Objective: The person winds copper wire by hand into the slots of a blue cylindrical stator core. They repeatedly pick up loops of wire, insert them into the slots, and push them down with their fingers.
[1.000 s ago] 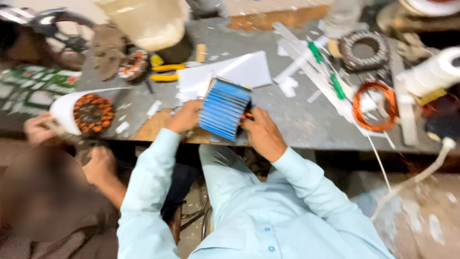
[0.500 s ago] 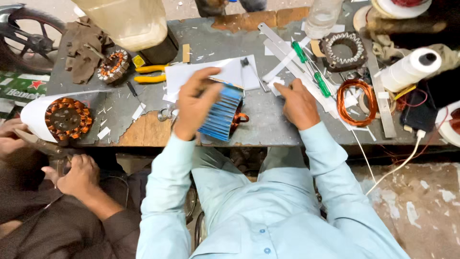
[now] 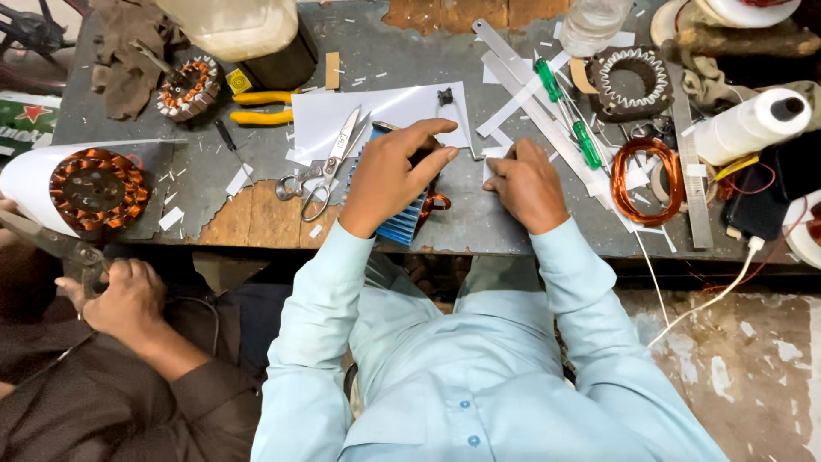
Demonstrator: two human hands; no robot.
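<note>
Presently the work in hand is the handling of a blue ribbed block (image 3: 402, 224), apparently a stack of thin blue strips, which lies on the worktop (image 3: 479, 224) near its front edge, directly before the person. The left hand (image 3: 395, 175) rests on top of it, palm down, fingers loosely spread and extended forward; it presses or steadies the block rather than clasping it, and hides most of it. A small copper-coloured loop shows at the block's right edge. The right hand (image 3: 528, 184) lies just beside it on the worktop, fingers curled inward over a small white paper piece; whether anything is pinched between them cannot be told.

Scissors (image 3: 329, 167) lie just left of the left hand, on a white sheet (image 3: 376, 111). Judged from this, the step is one of holding the block in position; any further move calls for keeping it flat and square under the palm. A co-worker's hand (image 3: 128, 295) at lower left grips a tool near a wound stator (image 3: 96, 188).
</note>
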